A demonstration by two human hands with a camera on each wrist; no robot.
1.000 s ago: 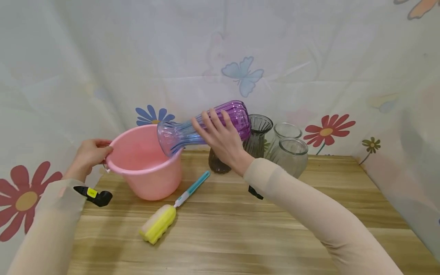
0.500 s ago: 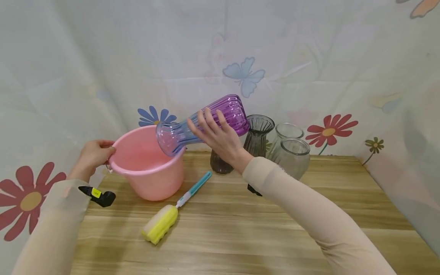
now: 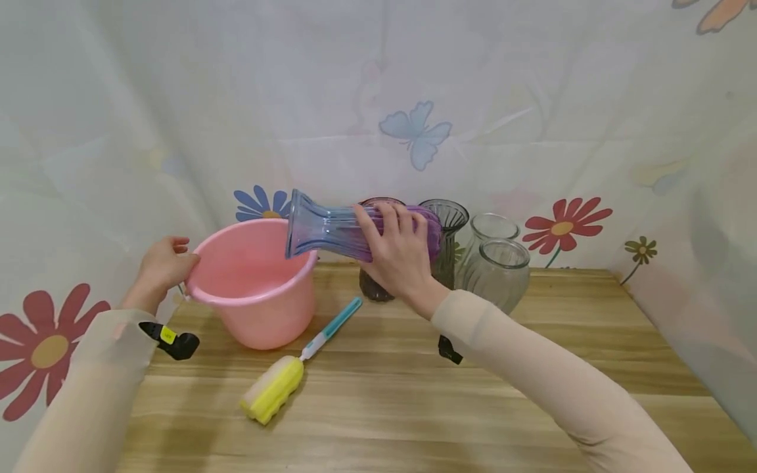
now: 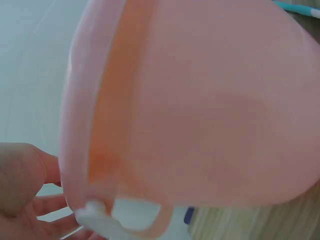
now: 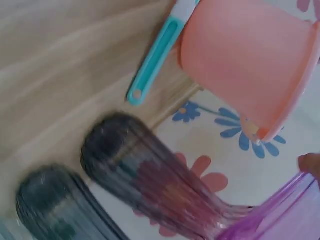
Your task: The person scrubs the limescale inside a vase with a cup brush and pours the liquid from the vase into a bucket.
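Note:
My right hand (image 3: pixel 399 253) grips the body of a ribbed glass vase (image 3: pixel 331 230), blue at the mouth and purple at the base. The vase lies almost level in the air, its mouth above the right rim of a pink bucket (image 3: pixel 266 315). In the right wrist view only part of the purple glass (image 5: pixel 280 212) shows. My left hand (image 3: pixel 162 268) is at the bucket's left rim, the thumb touching it and the other fingers loosely spread. The left wrist view shows these fingers (image 4: pixel 47 205) beside the bucket's rim and its handle mount, tips partly hidden.
A bottle brush (image 3: pixel 275 389) with a yellow sponge head lies before the bucket on the wooden table (image 3: pixel 414 407). Behind my right hand stand dark glass vases (image 3: pixel 443 220) and clear glass ones (image 3: pixel 499 276). A flower-printed curtain (image 3: pixel 473 85) closes off the back and sides.
The vase has turned from tilted mouth-down to nearly level, its mouth lifting and shifting right from the bucket. My left fingers have loosened from the rim.

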